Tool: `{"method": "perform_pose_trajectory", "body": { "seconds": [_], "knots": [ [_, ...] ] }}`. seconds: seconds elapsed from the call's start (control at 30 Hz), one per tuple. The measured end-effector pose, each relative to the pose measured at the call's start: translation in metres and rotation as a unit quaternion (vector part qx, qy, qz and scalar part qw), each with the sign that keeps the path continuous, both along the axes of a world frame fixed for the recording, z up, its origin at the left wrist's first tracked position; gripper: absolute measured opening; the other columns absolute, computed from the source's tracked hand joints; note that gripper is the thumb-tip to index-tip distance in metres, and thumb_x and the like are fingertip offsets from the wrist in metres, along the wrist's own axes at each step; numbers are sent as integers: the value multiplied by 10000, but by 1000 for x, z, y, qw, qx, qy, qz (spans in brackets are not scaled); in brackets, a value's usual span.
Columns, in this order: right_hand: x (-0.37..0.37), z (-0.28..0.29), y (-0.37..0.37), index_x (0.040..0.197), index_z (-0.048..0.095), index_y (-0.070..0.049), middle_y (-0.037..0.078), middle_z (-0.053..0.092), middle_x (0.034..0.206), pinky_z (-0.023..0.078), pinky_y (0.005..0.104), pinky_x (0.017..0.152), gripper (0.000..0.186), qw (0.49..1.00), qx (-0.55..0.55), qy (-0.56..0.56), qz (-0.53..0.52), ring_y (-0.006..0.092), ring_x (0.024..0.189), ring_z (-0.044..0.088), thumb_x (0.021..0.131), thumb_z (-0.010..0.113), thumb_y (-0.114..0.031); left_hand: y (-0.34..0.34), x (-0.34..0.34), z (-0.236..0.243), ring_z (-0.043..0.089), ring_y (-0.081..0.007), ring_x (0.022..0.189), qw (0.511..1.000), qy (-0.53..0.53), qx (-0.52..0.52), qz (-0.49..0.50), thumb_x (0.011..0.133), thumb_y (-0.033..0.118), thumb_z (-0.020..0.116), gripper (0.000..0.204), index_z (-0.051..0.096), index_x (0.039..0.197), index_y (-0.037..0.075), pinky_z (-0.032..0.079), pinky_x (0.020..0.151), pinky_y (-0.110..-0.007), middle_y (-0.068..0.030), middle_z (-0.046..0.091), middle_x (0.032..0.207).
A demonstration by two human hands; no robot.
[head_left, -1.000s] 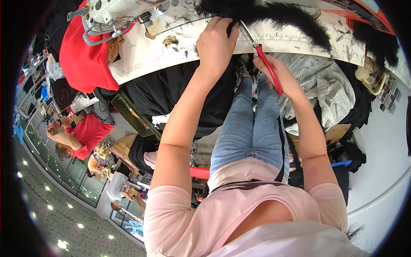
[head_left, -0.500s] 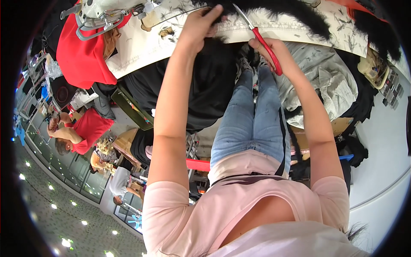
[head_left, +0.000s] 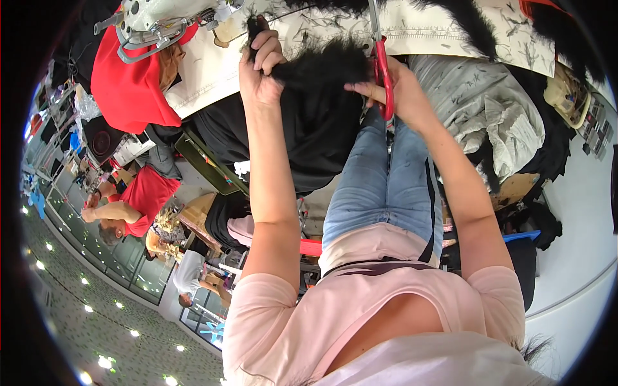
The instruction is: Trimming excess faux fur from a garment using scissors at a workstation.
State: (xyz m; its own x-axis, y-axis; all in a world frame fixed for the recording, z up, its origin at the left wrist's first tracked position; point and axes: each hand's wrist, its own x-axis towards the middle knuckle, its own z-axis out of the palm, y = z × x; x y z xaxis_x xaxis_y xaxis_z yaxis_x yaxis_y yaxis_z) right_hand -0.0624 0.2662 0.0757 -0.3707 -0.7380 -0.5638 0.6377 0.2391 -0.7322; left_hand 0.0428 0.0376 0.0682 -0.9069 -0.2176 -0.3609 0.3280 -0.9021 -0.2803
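Observation:
My left hand (head_left: 262, 71) has its fingers curled round a piece of black fluffy fur (head_left: 322, 64), which trails rightward over the front edge of the white table (head_left: 203, 77) with printed scale markings. My right hand (head_left: 402, 96) holds scissors with red handles (head_left: 385, 77), blades pointing up, beside the right end of that piece; one finger reaches out under the fur. More black fur strips (head_left: 470, 29) lie along the back and right of the table, among scattered loose dark fibres.
A sewing machine (head_left: 151, 22) stands upper left beside red fabric (head_left: 129, 83). Black cloth (head_left: 296, 135) and crumpled pale-grey cloth (head_left: 496, 116) hang below the table. Other people work at left: one in red (head_left: 145, 199), one in a light shirt (head_left: 193, 273). Another machine (head_left: 579, 116) is at right.
My left hand has moved left and turned palm up, drawing a fur piece away from the back of the table. The scissors have turned more upright and shifted slightly left.

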Motion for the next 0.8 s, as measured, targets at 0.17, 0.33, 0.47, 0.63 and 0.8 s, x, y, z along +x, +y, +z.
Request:
{"method": "perform_pose_trajectory", "body": {
  "seconds": [0.17,0.33,0.47,0.63,0.8],
  "knots": [
    [8,1,2,1048,471,9,61,593,849,505,238,551,319,990,-54,-49,-118,261,927,673,838,687,-96,13,-1,-2,315,-84,467,1000,-18,19,-17,927,62,416,92,479,915,-4,253,407,-218,-29,413,748],
    [6,0,0,997,489,-26,50,571,856,499,255,520,292,969,-76,-84,-219,233,861,671,827,710,-111,26,2,4,311,-76,462,997,-16,-11,-74,961,112,441,145,430,845,26,246,396,-212,-21,400,745],
    [5,-9,1,947,501,-41,36,549,826,487,264,491,280,968,-62,-95,-224,171,735,639,808,734,-114,41,2,5,299,-56,447,989,-40,-44,-138,982,198,474,256,403,799,34,214,374,-193,-7,395,735],
    [1,0,2,876,470,-60,11,507,716,476,262,476,256,977,-17,-91,-193,123,570,569,813,718,-74,46,4,3,272,-32,438,964,-102,-109,-221,968,195,507,209,420,832,62,187,368,-177,6,388,721],
    [-4,-14,22,860,446,-64,68,606,771,518,256,538,242,968,-48,-66,-236,193,644,660,821,681,-18,42,9,9,288,-47,492,949,-206,-202,-127,960,197,517,184,441,845,75,229,428,-196,16,392,730]
  ]
}}
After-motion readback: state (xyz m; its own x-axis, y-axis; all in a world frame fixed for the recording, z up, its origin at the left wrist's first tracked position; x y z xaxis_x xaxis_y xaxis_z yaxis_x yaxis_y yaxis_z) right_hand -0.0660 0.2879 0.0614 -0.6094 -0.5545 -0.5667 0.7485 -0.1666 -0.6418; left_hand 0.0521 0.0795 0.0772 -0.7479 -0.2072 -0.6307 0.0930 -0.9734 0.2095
